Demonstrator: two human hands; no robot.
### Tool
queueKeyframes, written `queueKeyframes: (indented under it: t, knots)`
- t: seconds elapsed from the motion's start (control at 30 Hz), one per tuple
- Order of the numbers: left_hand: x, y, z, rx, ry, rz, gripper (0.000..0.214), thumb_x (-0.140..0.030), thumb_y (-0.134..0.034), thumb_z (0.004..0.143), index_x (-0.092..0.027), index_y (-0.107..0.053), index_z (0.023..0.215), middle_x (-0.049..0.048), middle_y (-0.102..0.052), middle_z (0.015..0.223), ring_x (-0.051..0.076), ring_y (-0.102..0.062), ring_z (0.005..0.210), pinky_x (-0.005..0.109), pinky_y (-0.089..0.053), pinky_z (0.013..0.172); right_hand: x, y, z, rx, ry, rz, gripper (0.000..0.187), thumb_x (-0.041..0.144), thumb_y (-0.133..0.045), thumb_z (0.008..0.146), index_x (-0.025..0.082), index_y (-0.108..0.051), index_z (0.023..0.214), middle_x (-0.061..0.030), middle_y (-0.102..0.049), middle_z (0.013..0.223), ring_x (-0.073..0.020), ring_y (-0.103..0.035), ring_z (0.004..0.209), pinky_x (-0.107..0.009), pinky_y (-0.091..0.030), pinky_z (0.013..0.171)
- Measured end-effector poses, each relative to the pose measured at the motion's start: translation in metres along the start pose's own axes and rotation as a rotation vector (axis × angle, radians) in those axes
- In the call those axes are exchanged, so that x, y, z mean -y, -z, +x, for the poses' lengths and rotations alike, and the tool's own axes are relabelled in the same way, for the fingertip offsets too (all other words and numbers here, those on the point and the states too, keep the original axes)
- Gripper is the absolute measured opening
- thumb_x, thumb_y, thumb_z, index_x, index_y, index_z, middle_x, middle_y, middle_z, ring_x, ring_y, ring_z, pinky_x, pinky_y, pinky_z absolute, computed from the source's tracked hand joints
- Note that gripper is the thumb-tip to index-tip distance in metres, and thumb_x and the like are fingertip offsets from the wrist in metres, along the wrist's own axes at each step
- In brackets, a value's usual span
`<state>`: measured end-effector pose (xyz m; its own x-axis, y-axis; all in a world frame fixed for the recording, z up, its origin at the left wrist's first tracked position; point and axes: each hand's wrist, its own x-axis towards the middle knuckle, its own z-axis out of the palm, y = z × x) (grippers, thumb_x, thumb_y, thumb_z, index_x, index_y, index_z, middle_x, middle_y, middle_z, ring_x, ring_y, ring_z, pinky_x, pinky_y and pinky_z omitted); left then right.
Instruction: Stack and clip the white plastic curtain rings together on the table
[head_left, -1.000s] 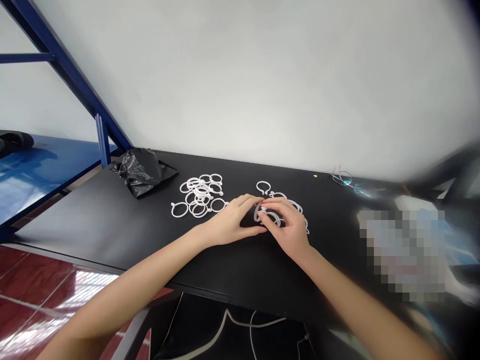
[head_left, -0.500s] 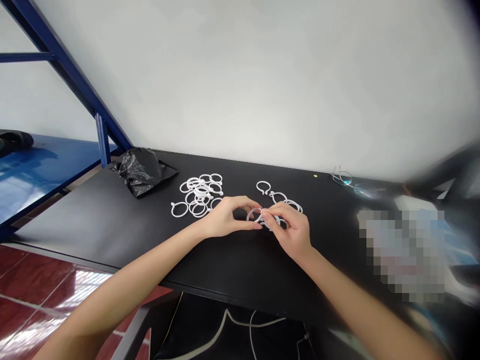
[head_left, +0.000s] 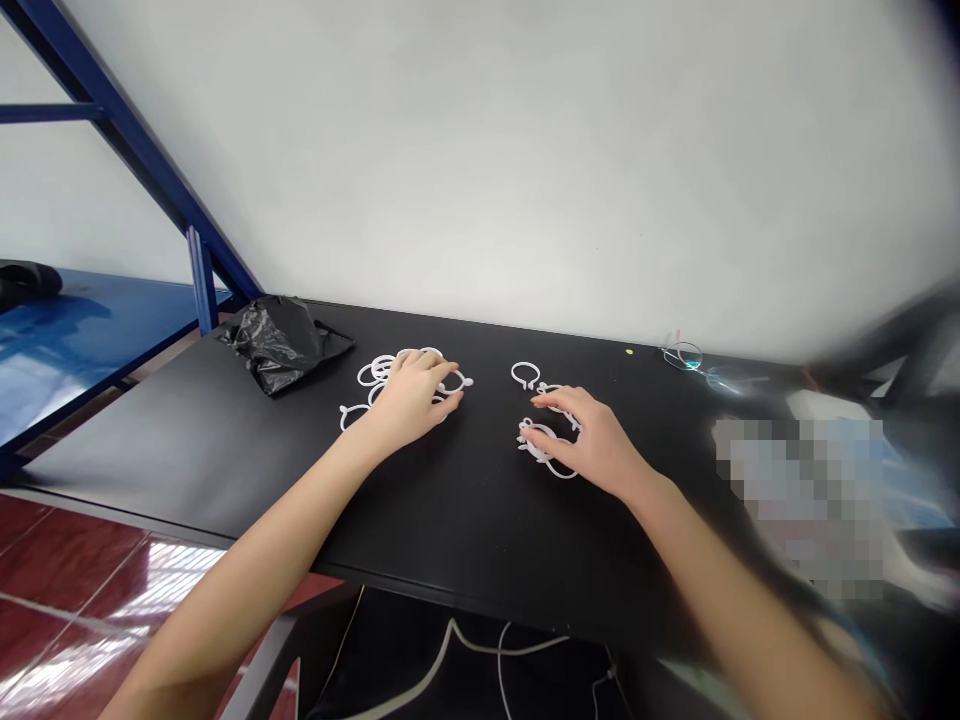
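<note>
My left hand is over the left pile of white shower curtain rings, covering much of it. A single white ring with a small knob sticks out between its thumb and fingers, which are curled round the ring. My right hand is open above the right-hand group, thumb and index finger apart. Under its thumb lies a cluster of rings, with more rings partly hidden behind the fingers. One separate ring lies just beyond, its gap facing me.
On the black table, a crumpled black plastic bag sits at the back left. Eyeglasses lie by the wall at the back right, with a blurred plastic packet nearer. A blue metal frame stands at left.
My hands have parted. The left has moved left to the pile, where a ring has shifted right at its fingertips. The right has let go of the rings, which now lie on the table.
</note>
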<state>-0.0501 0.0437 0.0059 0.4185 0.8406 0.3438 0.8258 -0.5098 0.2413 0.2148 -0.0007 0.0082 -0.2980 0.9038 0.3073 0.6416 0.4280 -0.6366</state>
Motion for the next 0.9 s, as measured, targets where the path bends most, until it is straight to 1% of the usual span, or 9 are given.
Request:
queueKeyframes:
  t: [0.1, 0.2, 0.33, 0.43, 0.5, 0.57, 0.7, 0.83, 0.9]
  knots:
    - [0.007, -0.002, -0.002, 0.060, 0.060, 0.109, 0.031, -0.035, -0.058, 0.090, -0.015, -0.068, 0.111, 0.0129, -0.065, 0.112, 0.031, -0.057, 0.109, 0.053, -0.032, 0.109, -0.003, 0.003, -0.001, 0.143, 0.030, -0.104, 0.030, 0.037, -0.075, 0.077, 0.024, -0.067, 0.103, -0.0056, -0.069, 0.101, -0.0282, -0.063, 0.101, -0.045, -0.053, 0.087]
    - [0.007, -0.004, -0.004, 0.115, 0.084, 0.157, 0.031, -0.037, -0.058, 0.090, -0.015, -0.069, 0.107, 0.0133, -0.066, 0.111, 0.032, -0.057, 0.110, 0.055, -0.030, 0.109, -0.002, -0.002, -0.003, 0.178, 0.032, -0.101, 0.024, 0.030, -0.071, 0.081, 0.023, -0.067, 0.103, -0.0053, -0.069, 0.100, -0.0264, -0.064, 0.098, -0.045, -0.053, 0.088]
    - [0.006, -0.005, -0.005, 0.127, 0.109, 0.194, 0.034, -0.041, -0.059, 0.090, -0.013, -0.069, 0.107, 0.0152, -0.065, 0.113, 0.034, -0.055, 0.110, 0.055, -0.032, 0.106, -0.001, -0.010, -0.004, 0.088, 0.027, -0.003, 0.030, 0.033, -0.071, 0.083, 0.023, -0.065, 0.110, -0.0052, -0.070, 0.102, -0.0244, -0.065, 0.097, -0.042, -0.054, 0.087]
    - [0.002, -0.004, -0.005, 0.078, 0.114, 0.186, 0.034, -0.041, -0.059, 0.090, -0.013, -0.069, 0.107, 0.0156, -0.063, 0.113, 0.035, -0.054, 0.112, 0.056, -0.032, 0.106, 0.002, -0.013, -0.004, -0.028, 0.031, 0.061, 0.033, 0.034, -0.073, 0.082, 0.024, -0.065, 0.112, -0.0047, -0.070, 0.098, -0.0236, -0.066, 0.092, -0.041, -0.055, 0.083]
    - [-0.006, -0.002, -0.005, 0.015, 0.078, 0.102, 0.036, -0.041, -0.058, 0.091, -0.014, -0.066, 0.113, 0.0150, -0.062, 0.115, 0.033, -0.053, 0.112, 0.054, -0.034, 0.105, 0.005, -0.014, -0.004, -0.106, 0.027, 0.110, 0.036, 0.032, -0.075, 0.081, 0.024, -0.065, 0.114, -0.0048, -0.069, 0.098, -0.0232, -0.066, 0.089, -0.040, -0.056, 0.082]
    - [-0.018, 0.002, -0.006, -0.030, -0.005, -0.066, 0.040, -0.042, -0.059, 0.091, -0.016, -0.062, 0.120, 0.0135, -0.060, 0.117, 0.031, -0.053, 0.112, 0.049, -0.039, 0.103, 0.009, -0.016, -0.006, -0.159, 0.017, 0.186, 0.040, 0.031, -0.075, 0.080, 0.025, -0.063, 0.118, -0.0051, -0.069, 0.103, -0.0226, -0.065, 0.090, -0.041, -0.056, 0.083]
    - [-0.044, 0.005, -0.011, 0.052, -0.179, -0.438, 0.044, -0.039, -0.064, 0.089, -0.021, -0.055, 0.128, 0.0105, -0.058, 0.123, 0.025, -0.054, 0.113, 0.042, -0.044, 0.101, 0.015, -0.020, -0.007, -0.181, 0.039, 0.348, 0.036, 0.027, -0.075, 0.080, 0.027, -0.064, 0.115, -0.0049, -0.066, 0.111, -0.0222, -0.064, 0.097, -0.039, -0.056, 0.085]
    - [-0.055, -0.004, -0.015, 0.136, -0.190, -0.551, 0.047, -0.034, -0.069, 0.086, -0.021, -0.053, 0.128, 0.0104, -0.059, 0.122, 0.025, -0.056, 0.110, 0.040, -0.047, 0.096, 0.017, -0.023, -0.006, -0.227, 0.046, 0.417, 0.030, 0.024, -0.076, 0.078, 0.026, -0.065, 0.106, -0.0040, -0.067, 0.104, -0.0220, -0.064, 0.096, -0.038, -0.057, 0.081]
    - [-0.057, -0.009, -0.015, 0.162, -0.176, -0.582, 0.041, -0.032, -0.069, 0.085, -0.020, -0.057, 0.123, 0.0096, -0.062, 0.117, 0.023, -0.058, 0.105, 0.038, -0.048, 0.092, 0.018, -0.024, -0.007, -0.282, 0.041, 0.450, 0.031, 0.023, -0.078, 0.077, 0.026, -0.065, 0.104, -0.0037, -0.066, 0.102, -0.0215, -0.064, 0.093, -0.037, -0.057, 0.079]
